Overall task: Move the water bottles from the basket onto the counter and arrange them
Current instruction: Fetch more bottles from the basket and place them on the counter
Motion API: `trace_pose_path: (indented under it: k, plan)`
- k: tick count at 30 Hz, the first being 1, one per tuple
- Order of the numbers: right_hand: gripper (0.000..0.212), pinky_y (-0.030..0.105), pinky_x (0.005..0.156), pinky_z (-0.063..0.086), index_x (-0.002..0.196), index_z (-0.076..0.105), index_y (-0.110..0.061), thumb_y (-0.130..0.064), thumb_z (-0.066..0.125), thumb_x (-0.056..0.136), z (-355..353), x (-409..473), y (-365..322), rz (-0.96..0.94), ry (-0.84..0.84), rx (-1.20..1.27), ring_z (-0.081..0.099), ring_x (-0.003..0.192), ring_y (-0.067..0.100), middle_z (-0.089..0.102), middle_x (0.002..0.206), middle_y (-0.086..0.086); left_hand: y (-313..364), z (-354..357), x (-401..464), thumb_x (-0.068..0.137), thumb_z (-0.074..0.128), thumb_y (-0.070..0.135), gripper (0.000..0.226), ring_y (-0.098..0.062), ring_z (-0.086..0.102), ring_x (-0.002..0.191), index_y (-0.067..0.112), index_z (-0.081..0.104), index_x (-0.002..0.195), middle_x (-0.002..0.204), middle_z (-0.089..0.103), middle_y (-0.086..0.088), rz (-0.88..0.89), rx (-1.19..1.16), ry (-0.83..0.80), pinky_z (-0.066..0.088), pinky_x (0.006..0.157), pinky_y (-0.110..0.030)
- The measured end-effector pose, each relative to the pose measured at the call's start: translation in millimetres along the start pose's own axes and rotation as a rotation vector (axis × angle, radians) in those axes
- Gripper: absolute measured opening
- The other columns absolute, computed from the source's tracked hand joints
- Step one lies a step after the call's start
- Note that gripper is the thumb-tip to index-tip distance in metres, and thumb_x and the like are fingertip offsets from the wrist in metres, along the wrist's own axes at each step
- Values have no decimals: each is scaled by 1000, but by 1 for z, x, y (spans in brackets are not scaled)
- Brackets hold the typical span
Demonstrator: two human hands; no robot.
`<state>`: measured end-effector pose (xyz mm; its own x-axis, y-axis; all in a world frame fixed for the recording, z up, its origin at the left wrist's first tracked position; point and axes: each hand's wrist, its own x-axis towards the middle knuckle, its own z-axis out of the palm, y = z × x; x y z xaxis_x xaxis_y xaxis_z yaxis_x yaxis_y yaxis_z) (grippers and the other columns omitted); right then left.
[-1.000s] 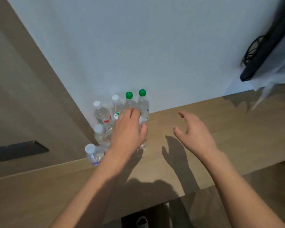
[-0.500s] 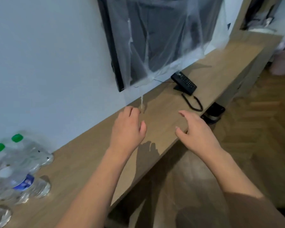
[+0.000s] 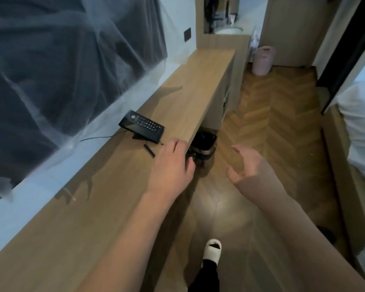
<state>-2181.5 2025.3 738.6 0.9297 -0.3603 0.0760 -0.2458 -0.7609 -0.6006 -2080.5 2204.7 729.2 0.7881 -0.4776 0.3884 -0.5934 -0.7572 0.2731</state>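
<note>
We hold our left hand [image 3: 173,165] over the surface [image 3: 105,199] edge, grip released; our right hand [image 3: 246,165] hangs above the floor [image 3: 278,123], grip released, empty.

Wooden counter [image 3: 188,98] — long, along wall

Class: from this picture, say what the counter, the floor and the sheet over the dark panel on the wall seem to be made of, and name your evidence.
Counter: probably wood or wood-look laminate; matt, with long straight grain.
Floor: seemingly wooden parquet in a herringbone pattern, with a glossy patch reflecting light.
Sheet: thin translucent plastic film, creased, with the dark panel showing through.
</note>
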Motion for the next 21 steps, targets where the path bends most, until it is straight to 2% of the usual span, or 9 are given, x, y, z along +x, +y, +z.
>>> trace_pose_path:
  k: [3, 5, 9, 13, 18, 21]
  plan:
    - [57, 34, 104, 40, 145, 41, -21, -28, 60, 92, -16, 74, 29, 36, -14, -60, 48, 128, 25, 47, 143, 4, 5, 42, 79, 89, 58, 26, 33, -23, 54, 105, 13, 57, 119, 118, 54, -5, 24, -30, 2, 46, 91, -36]
    - [56, 37, 102, 41, 145, 40, -22, -30, 58, 93, -34, 128, 44, 68, -25, -90, 48, 127, 26, 48, 141, 4, 9, 62, 139, 88, 58, 25, 32, -23, 55, 102, 13, 57, 118, 117, 55, -4, 43, -49, -19, 47, 88, -36]
    - [60, 36, 105, 39, 146, 39, -24, -38, 59, 92, -70, 230, 76, 104, 14, -110, 46, 131, 22, 47, 144, -1, 24, 91, 263, 91, 55, 26, 33, -20, 54, 104, 14, 55, 121, 121, 52, -4, 86, -34, 6, 49, 87, -34]
    - [60, 29, 105, 38, 145, 41, -21, -36, 61, 91, -101, 314, 120, 117, 81, -75, 47, 130, 18, 48, 143, 0, 60, 129, 360, 92, 55, 27, 31, -16, 54, 103, 16, 54, 122, 120, 52, -1, 137, -29, 21, 51, 87, -30]
    - [62, 29, 112, 31, 147, 40, -17, -29, 61, 91, -131, 426, 206, 136, 93, -37, 42, 136, 17, 46, 148, 2, 119, 210, 471, 91, 59, 27, 32, -15, 55, 103, 16, 56, 121, 117, 56, -1, 225, -9, -9, 50, 89, -27]
    - [63, 30, 113, 31, 149, 37, -19, -31, 61, 92, -159, 502, 265, 117, 110, -30, 41, 137, 15, 43, 150, 0, 158, 261, 545, 92, 60, 29, 32, -12, 55, 106, 19, 57, 122, 119, 56, 2, 212, -11, 9, 51, 93, -26]
